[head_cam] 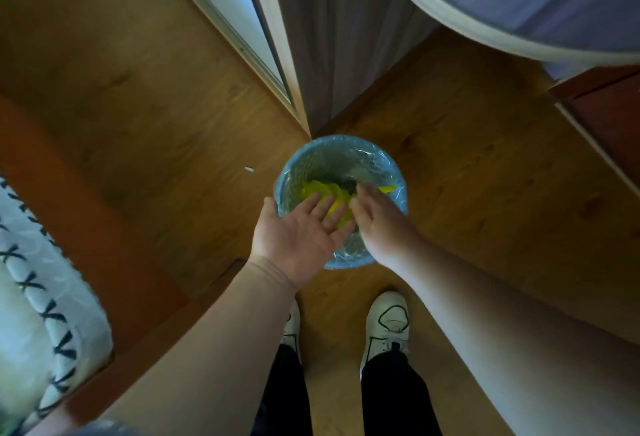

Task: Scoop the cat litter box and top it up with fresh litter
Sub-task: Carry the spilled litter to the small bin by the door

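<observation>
A round blue bin, clear-lined, holds crumpled bright yellow plastic.

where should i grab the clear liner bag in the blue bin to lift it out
Pinch the liner where it seems to fold over the rim of the bin, at two opposite sides, coming straight down from above. The bin stands upright and open-topped, and yellow waste covers the plastic lower down.

Glossy clear plastic liner in blue perforated plastic bin; smooth warm wood-look floor.
</observation>
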Tool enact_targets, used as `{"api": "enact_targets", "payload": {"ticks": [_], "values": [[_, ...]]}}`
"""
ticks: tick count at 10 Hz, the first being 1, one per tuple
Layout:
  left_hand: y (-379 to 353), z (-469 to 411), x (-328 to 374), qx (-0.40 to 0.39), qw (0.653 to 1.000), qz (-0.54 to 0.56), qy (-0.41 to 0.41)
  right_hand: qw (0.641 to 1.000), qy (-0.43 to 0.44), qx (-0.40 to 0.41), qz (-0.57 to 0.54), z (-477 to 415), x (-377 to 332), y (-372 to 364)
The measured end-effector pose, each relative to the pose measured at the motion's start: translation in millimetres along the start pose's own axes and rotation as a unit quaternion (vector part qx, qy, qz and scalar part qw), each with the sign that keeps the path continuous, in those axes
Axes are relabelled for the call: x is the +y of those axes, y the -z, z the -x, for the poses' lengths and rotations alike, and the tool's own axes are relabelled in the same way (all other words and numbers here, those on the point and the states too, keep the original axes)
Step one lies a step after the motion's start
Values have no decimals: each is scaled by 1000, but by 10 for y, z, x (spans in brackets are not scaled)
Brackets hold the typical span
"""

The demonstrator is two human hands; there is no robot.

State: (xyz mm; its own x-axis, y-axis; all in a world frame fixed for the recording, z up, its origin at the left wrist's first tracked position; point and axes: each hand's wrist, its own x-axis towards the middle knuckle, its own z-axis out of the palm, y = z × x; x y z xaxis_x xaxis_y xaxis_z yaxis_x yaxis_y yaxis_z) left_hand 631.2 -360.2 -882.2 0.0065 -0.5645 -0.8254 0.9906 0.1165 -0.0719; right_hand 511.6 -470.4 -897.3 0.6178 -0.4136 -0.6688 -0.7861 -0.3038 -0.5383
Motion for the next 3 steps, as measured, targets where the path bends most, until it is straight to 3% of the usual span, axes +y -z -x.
{"api": "enact_targets", "payload": {"ticks": [1,2,3], "values": [[-98,28,53,5,1000,-19,8,990,116,74,10,106,-184,144],[-189,117,57,17,998,-52,34,973,226,32,34,332,-422,39],[-293,226,-12,37,996,-63,42,987,134,2,87,362,-298,-100]]}}
